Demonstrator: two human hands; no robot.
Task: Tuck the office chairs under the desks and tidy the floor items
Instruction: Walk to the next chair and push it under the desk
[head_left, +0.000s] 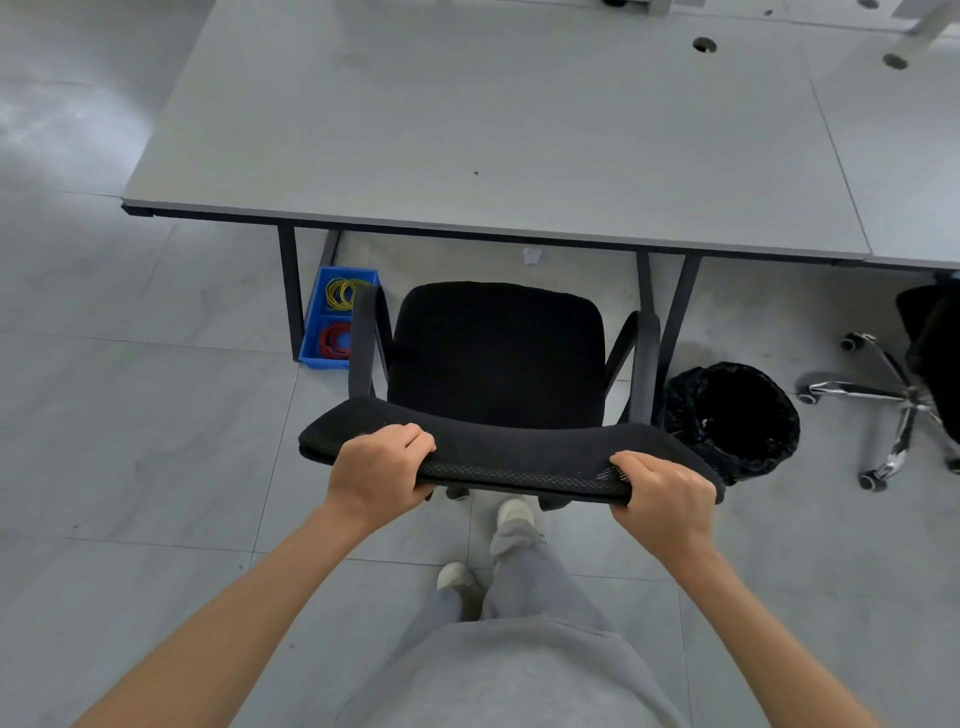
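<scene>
Both hands, left hand (378, 470) and right hand (665, 498), curl around the chair (496, 358) backrest top, with the desk (467, 156) near edge straight ahead of the seat.

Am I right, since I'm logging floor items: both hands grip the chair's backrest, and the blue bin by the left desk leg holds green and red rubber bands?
Nearly. The head view shows the left hand and right hand gripping the chair's backrest, and the blue bin beside the left desk leg, but its rubber bands are yellow and red, not green and red.
</scene>
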